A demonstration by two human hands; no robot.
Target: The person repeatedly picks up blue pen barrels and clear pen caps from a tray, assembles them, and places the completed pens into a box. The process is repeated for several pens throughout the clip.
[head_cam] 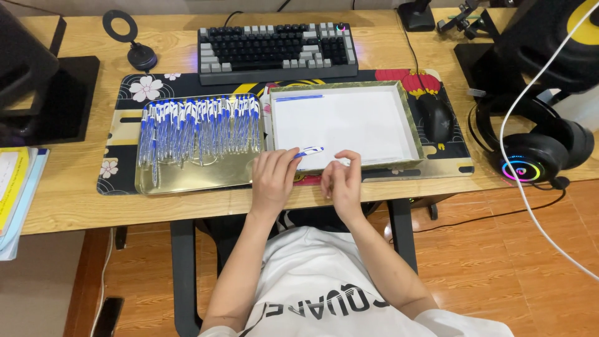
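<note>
Left hand (pixel 273 178) pinches a blue-and-white pen (pixel 309 151) at the near edge of the shallow white-lined box (pixel 409 118); grip is closed on the pen. Right hand (pixel 342 178) is just beside it, fingers curled, holding nothing visible. Gold tray (pixel 187 178) of matching pens (pixel 199 125) sits left on the table (pixel 75 200).

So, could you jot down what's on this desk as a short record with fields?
Left hand: holds a blue-and-white plastic pen
Right hand: fingers pinched, nothing clearly held
Golden metal tray: row of blue-and-white pens
White shallow box with green rim: one pen along its far edge
Behind: black-and-grey keyboard
Right: black mouse, black headphones
</note>
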